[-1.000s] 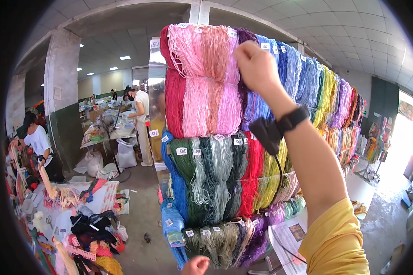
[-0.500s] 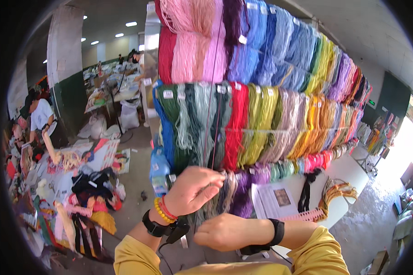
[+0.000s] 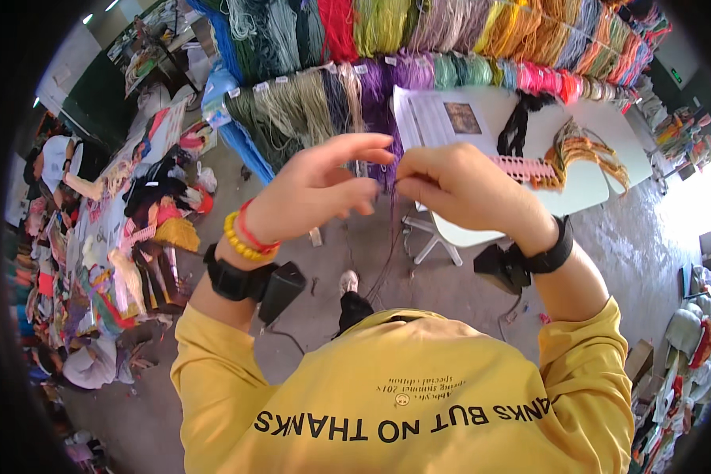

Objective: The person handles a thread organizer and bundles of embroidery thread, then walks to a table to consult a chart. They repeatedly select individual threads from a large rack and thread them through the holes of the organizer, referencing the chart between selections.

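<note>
My right hand (image 3: 458,183) is closed in a pinch on thin dark purple thread (image 3: 392,217), whose loose strands hang from the fingertips toward the floor. Just to its left, my left hand (image 3: 316,186) has its fingers apart and slightly curved, holding nothing that I can see. Behind both hands, hanks of purple yarn (image 3: 375,91) and grey-green yarn (image 3: 268,118) hang from the lowest row of a rack. Each wrist wears a black strap with a device; yellow and red bracelets circle the left one.
A white table (image 3: 600,130) at the right carries a printed sheet (image 3: 442,118), a black hank (image 3: 525,122) and a pink notched strip (image 3: 521,167) with tan threads. On the left, a cluttered table (image 3: 95,229) bears fabric and yarn, with a person in a white top (image 3: 55,162) beside it.
My view has tipped downward. The long thread that ran up across the rack now hangs below my right hand. My left fingers have spread apart, and both hands have come up before the rack's lowest row.
</note>
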A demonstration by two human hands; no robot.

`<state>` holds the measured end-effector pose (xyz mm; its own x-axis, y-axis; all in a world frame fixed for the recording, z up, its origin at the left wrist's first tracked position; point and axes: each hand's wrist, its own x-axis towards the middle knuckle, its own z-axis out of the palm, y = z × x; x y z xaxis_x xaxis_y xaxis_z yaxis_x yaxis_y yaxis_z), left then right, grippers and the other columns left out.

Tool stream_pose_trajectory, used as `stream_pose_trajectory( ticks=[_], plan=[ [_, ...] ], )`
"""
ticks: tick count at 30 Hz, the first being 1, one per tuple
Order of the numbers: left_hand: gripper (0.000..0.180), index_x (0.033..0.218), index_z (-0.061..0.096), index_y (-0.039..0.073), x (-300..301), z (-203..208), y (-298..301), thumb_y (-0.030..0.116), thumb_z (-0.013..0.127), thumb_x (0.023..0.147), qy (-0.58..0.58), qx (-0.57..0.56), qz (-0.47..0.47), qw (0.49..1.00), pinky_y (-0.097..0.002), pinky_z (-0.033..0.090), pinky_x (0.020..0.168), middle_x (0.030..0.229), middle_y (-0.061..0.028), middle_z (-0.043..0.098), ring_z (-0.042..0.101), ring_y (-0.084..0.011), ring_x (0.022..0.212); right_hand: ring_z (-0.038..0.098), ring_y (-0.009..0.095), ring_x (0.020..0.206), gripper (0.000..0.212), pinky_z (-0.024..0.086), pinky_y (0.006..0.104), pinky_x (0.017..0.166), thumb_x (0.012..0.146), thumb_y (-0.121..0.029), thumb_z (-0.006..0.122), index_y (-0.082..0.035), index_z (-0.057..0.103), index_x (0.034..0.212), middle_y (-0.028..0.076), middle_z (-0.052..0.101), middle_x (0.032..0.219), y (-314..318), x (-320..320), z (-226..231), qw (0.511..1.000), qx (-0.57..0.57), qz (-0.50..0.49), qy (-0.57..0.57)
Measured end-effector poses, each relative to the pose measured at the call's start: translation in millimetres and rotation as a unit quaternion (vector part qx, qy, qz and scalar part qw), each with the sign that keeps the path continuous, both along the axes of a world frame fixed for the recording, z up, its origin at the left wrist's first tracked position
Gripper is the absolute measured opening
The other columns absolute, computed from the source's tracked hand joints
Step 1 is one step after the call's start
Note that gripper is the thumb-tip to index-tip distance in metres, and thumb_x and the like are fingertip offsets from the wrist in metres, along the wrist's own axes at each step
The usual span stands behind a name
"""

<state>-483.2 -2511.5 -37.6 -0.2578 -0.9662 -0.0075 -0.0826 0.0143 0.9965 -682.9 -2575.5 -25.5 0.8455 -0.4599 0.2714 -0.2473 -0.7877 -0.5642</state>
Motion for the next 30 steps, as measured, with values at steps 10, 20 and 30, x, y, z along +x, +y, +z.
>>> stream_pose_trajectory(
  ticks=[10,20,30],
  plan=[
    [0.017,0.088,0.057,-0.003,-49,-9,3,0.012,0.057,0.079,-0.176,-0.026,-0.02,0.984,-0.0198,0.045,0.057,0.073,-0.0019,0.056,0.053,-0.0066,0.064,0.054,0.02,0.062,0.012,0.044,0.0289,0.058,0.076,-0.012,0.054,-0.001,0.055,0.082,0.01,0.057,0.067,16,-29,-28,0.994,0.065,-0.065,-0.055],
    [0.012,0.08,0.057,-0.001,-34,-24,-18,0.011,0.054,0.081,-0.053,-0.022,0.022,0.998,-0.0189,0.042,0.052,0.064,-0.002,0.057,0.051,-0.0065,0.056,0.055,0.012,0.065,0.057,0.045,0.0244,0.055,0.071,-0.008,0.056,-0.003,0.03,0.121,0.008,0.056,0.087,-2,6,-50,0.883,0.449,0.038,-0.132],
    [0.009,0.077,0.056,0.001,4,-55,-43,0.01,0.056,0.08,-0.155,-0.024,0.017,0.988,-0.0175,0.036,0.053,0.067,0.0038,0.052,0.043,-0.0023,0.06,0.053,0.007,0.056,0.019,0.042,0.0195,0.049,0.08,-0.016,0.055,0.001,0.056,0.09,0.002,0.056,0.07,-19,29,-103,0.877,0.458,-0.111,-0.096]
  ],
)
